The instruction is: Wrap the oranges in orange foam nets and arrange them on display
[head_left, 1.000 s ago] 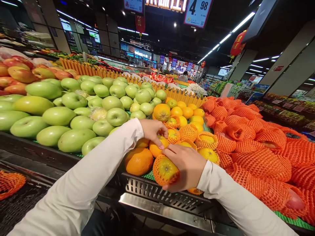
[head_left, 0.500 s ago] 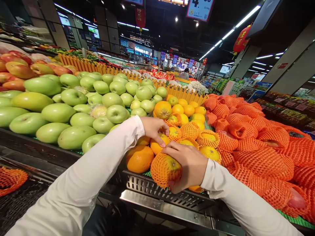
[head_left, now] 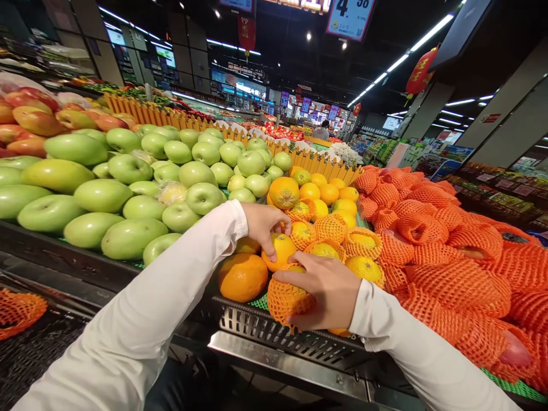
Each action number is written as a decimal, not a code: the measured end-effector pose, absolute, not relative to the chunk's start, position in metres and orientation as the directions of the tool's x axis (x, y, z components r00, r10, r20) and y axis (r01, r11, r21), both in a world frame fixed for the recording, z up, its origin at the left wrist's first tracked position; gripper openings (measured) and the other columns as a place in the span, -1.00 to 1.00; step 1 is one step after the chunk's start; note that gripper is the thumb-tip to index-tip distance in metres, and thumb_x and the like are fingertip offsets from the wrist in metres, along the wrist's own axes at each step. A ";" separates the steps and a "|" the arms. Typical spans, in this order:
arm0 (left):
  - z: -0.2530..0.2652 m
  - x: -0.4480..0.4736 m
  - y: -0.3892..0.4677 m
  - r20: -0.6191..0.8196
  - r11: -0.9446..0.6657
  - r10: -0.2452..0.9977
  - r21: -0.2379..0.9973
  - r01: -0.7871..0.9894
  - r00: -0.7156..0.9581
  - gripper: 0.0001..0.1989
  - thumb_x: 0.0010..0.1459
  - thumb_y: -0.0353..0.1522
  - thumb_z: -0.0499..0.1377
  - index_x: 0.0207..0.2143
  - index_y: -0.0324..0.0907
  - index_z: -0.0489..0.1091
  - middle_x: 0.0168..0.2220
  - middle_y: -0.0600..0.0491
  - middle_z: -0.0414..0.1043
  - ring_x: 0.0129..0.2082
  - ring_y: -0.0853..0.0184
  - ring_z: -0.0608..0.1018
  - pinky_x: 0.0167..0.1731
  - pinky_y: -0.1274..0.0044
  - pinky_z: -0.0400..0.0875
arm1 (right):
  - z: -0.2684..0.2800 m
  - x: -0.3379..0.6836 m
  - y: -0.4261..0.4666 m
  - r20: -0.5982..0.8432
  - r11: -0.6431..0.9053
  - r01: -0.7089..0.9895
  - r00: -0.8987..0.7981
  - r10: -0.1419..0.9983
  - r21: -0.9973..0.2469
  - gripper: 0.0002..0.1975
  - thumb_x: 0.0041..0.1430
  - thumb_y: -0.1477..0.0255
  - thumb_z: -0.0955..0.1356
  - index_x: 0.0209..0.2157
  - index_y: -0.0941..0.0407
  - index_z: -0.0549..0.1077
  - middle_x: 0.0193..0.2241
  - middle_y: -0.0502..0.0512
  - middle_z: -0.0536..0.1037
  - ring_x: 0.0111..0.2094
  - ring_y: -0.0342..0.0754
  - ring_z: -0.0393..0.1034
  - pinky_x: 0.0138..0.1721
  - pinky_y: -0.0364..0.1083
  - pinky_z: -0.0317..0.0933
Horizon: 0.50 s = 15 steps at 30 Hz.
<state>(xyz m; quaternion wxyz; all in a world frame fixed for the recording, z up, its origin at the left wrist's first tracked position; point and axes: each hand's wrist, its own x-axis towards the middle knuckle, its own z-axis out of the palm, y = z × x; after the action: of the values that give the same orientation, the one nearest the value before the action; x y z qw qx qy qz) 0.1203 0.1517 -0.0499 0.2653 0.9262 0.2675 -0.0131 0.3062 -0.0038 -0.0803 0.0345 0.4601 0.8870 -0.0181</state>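
My right hand (head_left: 329, 291) is wrapped around an orange in an orange foam net (head_left: 287, 301) at the front edge of the black crate (head_left: 261, 325). Its fingers lie over the top of the fruit and the thumb is low on the near side. Just behind, my left hand (head_left: 266, 224) is closed on a bare orange (head_left: 281, 249), thumb against its near left side and fingers curled at its far side. A larger bare orange (head_left: 243, 278) rests in the crate's front left corner, touched by neither hand.
Several netted oranges (head_left: 330, 228) lie behind my hands. Green apples (head_left: 203, 198) fill the left, red-netted fruit (head_left: 460, 279) the right. A yellow picket divider (head_left: 329, 165) runs behind. A loose foam net (head_left: 19, 314) sits at the lower left; a metal rail (head_left: 274, 354) borders the front.
The netted orange has turned and shifted slightly right, and my right fingers now reach over its top. My left thumb has slid left and down on the bare orange.
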 end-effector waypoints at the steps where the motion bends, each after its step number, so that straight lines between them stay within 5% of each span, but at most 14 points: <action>1: -0.049 0.121 0.152 -0.165 -0.718 0.490 0.481 0.503 0.856 -0.20 -0.42 -0.09 0.50 -0.09 -0.25 0.41 -0.25 0.03 0.46 -0.31 0.34 0.44 -0.27 0.53 0.34 | -0.078 0.303 -0.005 -0.120 0.560 0.829 -0.555 0.823 0.005 -0.23 0.01 0.02 0.45 0.28 -0.21 0.32 0.02 0.16 0.17 -0.20 -0.44 -0.07 0.04 -0.31 0.12; 9: -0.050 0.127 0.152 -0.190 -0.720 0.514 0.434 0.541 0.837 -0.27 -0.44 -0.09 0.48 -0.19 -0.19 0.38 -0.40 0.14 0.39 -0.42 0.38 0.37 -0.39 0.54 0.25 | -0.075 0.286 -0.012 -0.230 0.424 0.906 -0.415 0.880 -0.011 -0.26 0.13 0.11 0.40 0.32 -0.04 0.26 0.02 0.25 0.15 -0.01 -0.19 0.04 0.19 0.10 0.13; 12: -0.056 0.131 0.157 -0.178 -0.724 0.499 0.452 0.521 0.848 -0.28 -0.46 -0.10 0.49 -0.20 -0.17 0.36 -0.41 0.17 0.37 -0.43 0.38 0.35 -0.43 0.55 0.21 | -0.078 0.302 -0.004 -0.186 0.492 0.852 -0.520 0.834 -0.177 -0.20 0.12 -0.01 0.41 0.32 -0.01 0.26 0.03 0.21 0.18 -0.01 -0.24 0.08 0.26 0.05 0.13; 15: -0.063 0.136 0.166 -0.167 -0.716 0.492 0.480 0.507 0.854 -0.27 -0.47 -0.11 0.50 -0.21 -0.18 0.37 -0.43 0.18 0.34 -0.43 0.39 0.32 -0.44 0.55 0.18 | -0.075 0.328 0.015 -0.057 0.546 0.691 -0.642 0.764 -0.474 -0.09 0.10 -0.24 0.32 0.28 0.10 0.28 0.04 0.18 0.24 0.02 -0.30 0.17 0.25 -0.17 0.20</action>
<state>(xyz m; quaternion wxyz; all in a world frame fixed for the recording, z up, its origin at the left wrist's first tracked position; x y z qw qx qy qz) 0.1361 0.1657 -0.0630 0.2629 0.9263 0.2697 -0.0135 0.3283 0.0155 -0.0755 -0.0782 0.4155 0.8756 -0.2335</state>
